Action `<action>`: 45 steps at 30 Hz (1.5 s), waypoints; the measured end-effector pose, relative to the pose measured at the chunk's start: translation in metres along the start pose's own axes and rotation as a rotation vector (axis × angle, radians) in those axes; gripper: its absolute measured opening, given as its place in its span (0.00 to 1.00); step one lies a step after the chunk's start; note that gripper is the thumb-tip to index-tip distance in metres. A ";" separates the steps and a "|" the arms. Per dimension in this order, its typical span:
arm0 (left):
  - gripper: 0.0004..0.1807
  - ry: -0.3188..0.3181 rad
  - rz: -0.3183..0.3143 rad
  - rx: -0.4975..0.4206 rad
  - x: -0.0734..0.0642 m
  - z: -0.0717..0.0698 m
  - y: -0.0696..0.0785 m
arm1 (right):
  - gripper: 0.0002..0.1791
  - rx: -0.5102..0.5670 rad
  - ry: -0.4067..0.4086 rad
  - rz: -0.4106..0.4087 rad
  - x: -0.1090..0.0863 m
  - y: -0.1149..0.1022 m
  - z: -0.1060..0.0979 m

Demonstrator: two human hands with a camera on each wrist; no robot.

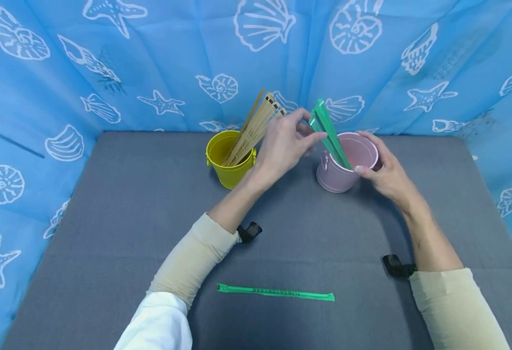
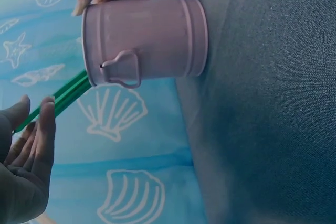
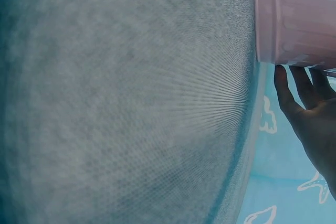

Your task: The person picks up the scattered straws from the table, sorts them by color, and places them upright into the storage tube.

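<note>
In the head view a small pink bucket (image 1: 335, 178) stands at the back of the table. Several slim green wrapped sticks (image 1: 331, 136) lean up out of it over its left rim. My left hand (image 1: 284, 141) holds these sticks by their upper part, between thumb and fingers. At the bucket's right side my right hand (image 1: 387, 175) grips it, thumb on the near rim and fingers around the far side. The left wrist view shows the sticks (image 2: 71, 92) running between thumb and fingers into the bucket (image 2: 152, 35). In the right wrist view, fingertips touch the bucket's wall (image 3: 304, 19).
Left of the pink bucket stands a yellow bucket (image 1: 226, 176) with several beige printed sticks (image 1: 251, 131) slanting out to the right. One more green wrapped stick (image 1: 275, 292) lies crosswise near the front of the grey table (image 1: 120, 223). A blue shell-patterned curtain (image 1: 173, 43) hangs behind.
</note>
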State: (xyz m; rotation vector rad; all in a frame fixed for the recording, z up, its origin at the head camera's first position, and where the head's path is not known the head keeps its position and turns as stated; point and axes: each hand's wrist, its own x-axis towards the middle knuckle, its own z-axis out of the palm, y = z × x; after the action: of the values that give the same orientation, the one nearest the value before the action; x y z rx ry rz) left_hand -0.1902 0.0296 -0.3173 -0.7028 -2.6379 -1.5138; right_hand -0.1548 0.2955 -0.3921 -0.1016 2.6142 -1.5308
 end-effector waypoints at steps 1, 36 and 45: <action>0.16 -0.004 -0.014 0.002 -0.002 0.000 0.000 | 0.44 0.001 -0.008 0.002 0.000 0.000 0.000; 0.20 -0.284 0.215 0.197 -0.104 -0.040 -0.012 | 0.43 0.045 -0.075 -0.148 0.002 0.003 -0.006; 0.22 -0.312 0.194 0.221 -0.128 -0.049 -0.021 | 0.43 0.093 -0.047 -0.170 0.003 0.004 -0.004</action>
State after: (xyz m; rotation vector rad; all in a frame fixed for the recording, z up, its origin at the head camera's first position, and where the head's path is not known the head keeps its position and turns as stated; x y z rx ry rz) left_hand -0.0936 -0.0669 -0.3383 -1.2174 -2.7866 -1.1202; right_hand -0.1585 0.3007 -0.3934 -0.3564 2.5507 -1.6781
